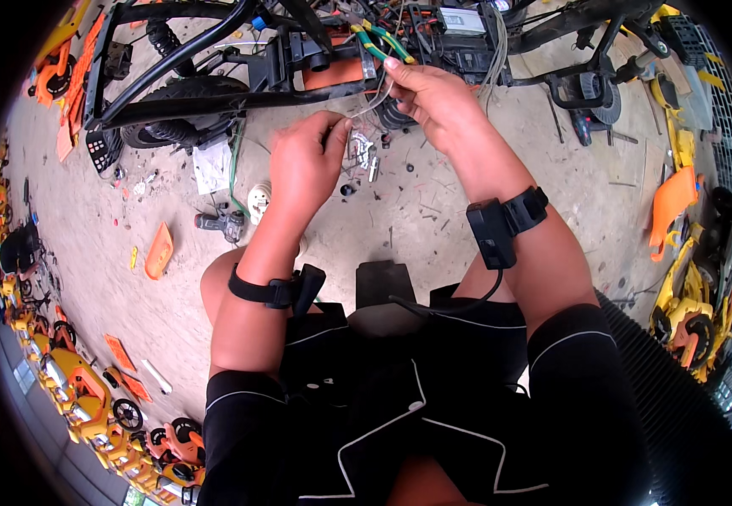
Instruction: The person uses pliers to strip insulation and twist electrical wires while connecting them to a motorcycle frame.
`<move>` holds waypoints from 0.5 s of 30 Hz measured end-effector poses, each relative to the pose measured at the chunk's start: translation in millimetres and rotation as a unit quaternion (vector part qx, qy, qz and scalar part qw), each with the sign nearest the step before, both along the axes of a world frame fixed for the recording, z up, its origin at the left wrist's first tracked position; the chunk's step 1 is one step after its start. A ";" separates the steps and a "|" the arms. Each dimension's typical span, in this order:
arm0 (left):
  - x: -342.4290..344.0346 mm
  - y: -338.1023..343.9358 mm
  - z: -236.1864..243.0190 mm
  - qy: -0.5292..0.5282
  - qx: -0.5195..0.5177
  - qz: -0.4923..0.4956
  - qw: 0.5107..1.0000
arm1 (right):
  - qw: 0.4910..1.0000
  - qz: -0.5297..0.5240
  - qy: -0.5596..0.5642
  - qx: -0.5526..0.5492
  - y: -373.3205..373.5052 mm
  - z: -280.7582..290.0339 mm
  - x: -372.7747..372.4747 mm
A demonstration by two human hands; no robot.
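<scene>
My left hand [307,160] is closed in a pinch on a thin pale wire [366,110], just below the black metal frame [163,110] of a partly built vehicle. The wire runs up to my right hand [421,101], which is raised to the right with thumb and fingers closed on it. Green-and-yellow pliers [368,40] are at my right thumb tip; whether my fingers also grip them I cannot tell. Behind them are dark components, a silver box [460,21] and hanging grey cables [497,51].
A cordless drill [218,222], white plastic object [259,201], paper sheet [212,169], orange panel [159,250] and scattered small debris lie on the concrete floor [383,228]. Another drill [583,126] lies right of the wheels. Yellow and orange vehicles [79,379] and body parts [674,211] line both sides.
</scene>
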State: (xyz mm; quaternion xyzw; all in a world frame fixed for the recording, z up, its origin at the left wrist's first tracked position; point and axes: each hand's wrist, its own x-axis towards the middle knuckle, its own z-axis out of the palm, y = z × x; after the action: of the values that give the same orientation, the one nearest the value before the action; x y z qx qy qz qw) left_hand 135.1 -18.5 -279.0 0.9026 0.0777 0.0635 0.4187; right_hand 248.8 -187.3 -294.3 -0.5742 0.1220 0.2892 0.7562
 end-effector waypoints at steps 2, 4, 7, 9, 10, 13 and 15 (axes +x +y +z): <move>-0.6 0.6 2.3 0.062 -0.118 0.012 0.991 | 0.999 0.022 0.011 0.037 -1.5 1.2 0.0; -0.4 7.3 2.4 0.078 -0.220 -0.004 0.972 | 0.995 0.045 0.006 0.088 -4.9 3.2 2.2; 0.1 12.6 7.7 0.155 -0.312 0.001 0.937 | 0.986 0.085 0.000 0.141 -9.8 7.9 4.7; -0.3 14.4 7.2 0.165 -0.381 0.008 0.910 | 0.979 0.107 -0.003 0.173 -11.2 12.4 5.4; 0.4 15.4 6.3 0.169 -0.415 0.010 0.894 | 0.975 0.115 -0.005 0.190 -11.9 15.2 5.8; 0.8 20.3 0.7 0.179 -0.543 -0.031 0.820 | 0.968 0.134 -0.044 0.207 -13.0 20.1 3.4; 1.0 19.2 1.8 0.193 -0.565 -0.035 0.802 | 0.966 0.139 -0.065 0.207 -13.2 20.3 2.3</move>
State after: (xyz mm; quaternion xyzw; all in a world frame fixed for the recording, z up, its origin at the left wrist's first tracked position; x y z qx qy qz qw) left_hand 136.1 0.7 -277.1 0.5019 0.1476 -0.1814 0.8327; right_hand 251.1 -200.5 -274.0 -0.4341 -0.0707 0.3725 0.8172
